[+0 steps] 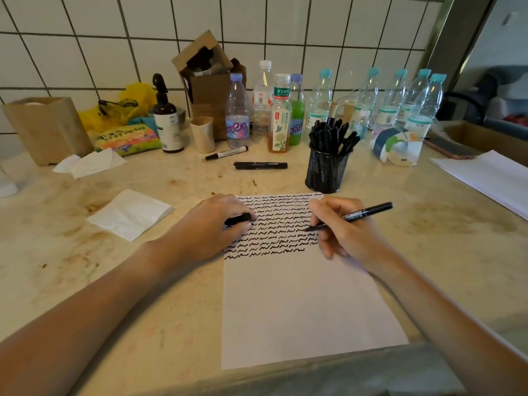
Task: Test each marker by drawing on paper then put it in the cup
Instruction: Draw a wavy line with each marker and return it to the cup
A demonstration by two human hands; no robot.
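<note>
Now the right hand point(345, 232) grips the marker point(354, 216) – tip on the paper point(300, 304) – left hand point(211, 224) clasps its cap point(237, 219)

Stained counter point(428, 238): paper point(300, 304), mesh cup point(327, 170), bottles point(237, 115), napkins point(131, 214)

White paper point(300, 304) striped with rows of black squiggles point(274, 227) at its 12 o'clock end. Black mesh cup point(325, 170) crammed with black markers point(333, 134). Beige, brown-mottled worktop point(71, 252). White wall tiles point(100, 61), dark grout.
</note>
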